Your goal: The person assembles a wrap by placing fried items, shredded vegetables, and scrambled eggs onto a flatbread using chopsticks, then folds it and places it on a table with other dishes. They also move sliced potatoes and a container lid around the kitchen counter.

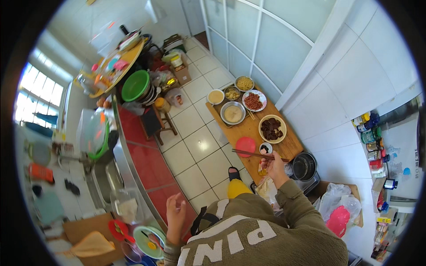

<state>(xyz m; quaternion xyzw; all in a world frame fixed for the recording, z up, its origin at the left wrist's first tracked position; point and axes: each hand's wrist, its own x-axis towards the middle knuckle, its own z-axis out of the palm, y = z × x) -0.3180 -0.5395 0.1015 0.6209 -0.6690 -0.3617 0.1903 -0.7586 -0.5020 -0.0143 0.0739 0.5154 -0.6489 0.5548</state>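
From the head view, the right hand (276,169) is closing around a pair of brown chopsticks (253,154), thumb and fingers pinching them near one end, right above the near end of the wooden table (246,130). The sticks are pointing left across that end, their free tips reaching out past the table's left edge as seen from above. They are passing over the red plate (245,144) and just beside the small bowl (267,144); whether they are touching either, I can't tell.

And the left hand (176,213)? It's hanging well off to the left of the table, half open, fingers loosely curling, nothing showing in its grip.

Back to the table: a cream bowl (273,141) of dark brown pieces is sitting about midway along its right side, while a plate (264,105) of small reddish bits is standing farther along that side. A steel bowl (233,124) of pale beige stuff is resting toward the table's far end, left side. A dark pot (304,167) is standing just beyond the table's near right corner. A foot in a dark slipper (233,170) is planting itself on the floor left of the near end.
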